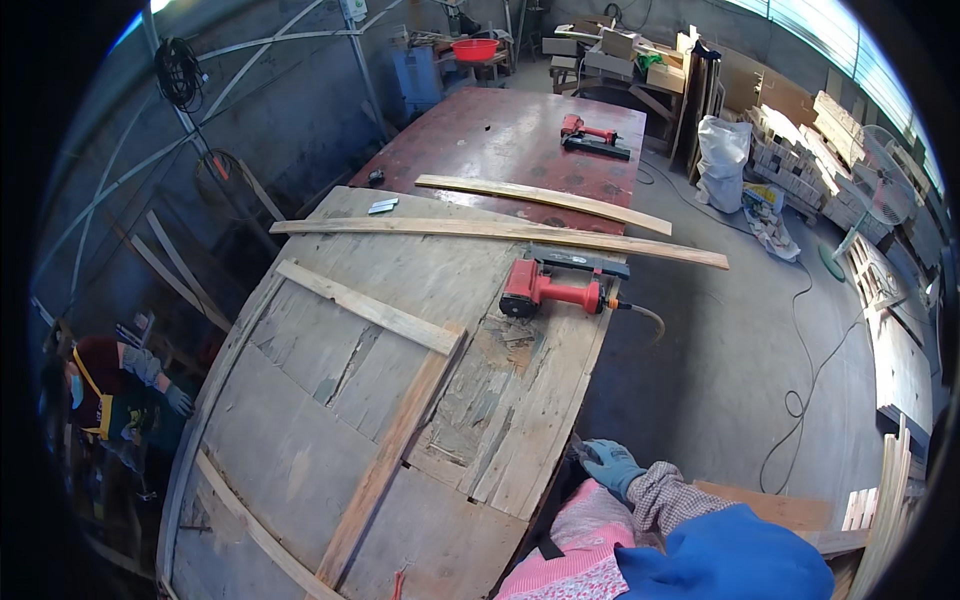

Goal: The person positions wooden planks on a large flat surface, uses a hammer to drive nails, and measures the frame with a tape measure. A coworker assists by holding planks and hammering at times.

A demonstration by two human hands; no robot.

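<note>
Hand (pixel 612 466) (right, blue-gloved) lies beside weathered grey wooden panel (pixel 290 430), grasp indiscernible; left hand unseen. Frame-laying seems underway; next move likely calls for positioning long pale timber strip (pixel 500 232).

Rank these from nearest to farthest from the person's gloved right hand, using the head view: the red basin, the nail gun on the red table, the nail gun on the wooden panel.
From the right hand:
1. Panel nail gun: ahead, on the wooden panel.
2. Table nail gun: farther ahead, on the red table.
3. Red basin: farthest, beyond the red table, toward the left.
</note>
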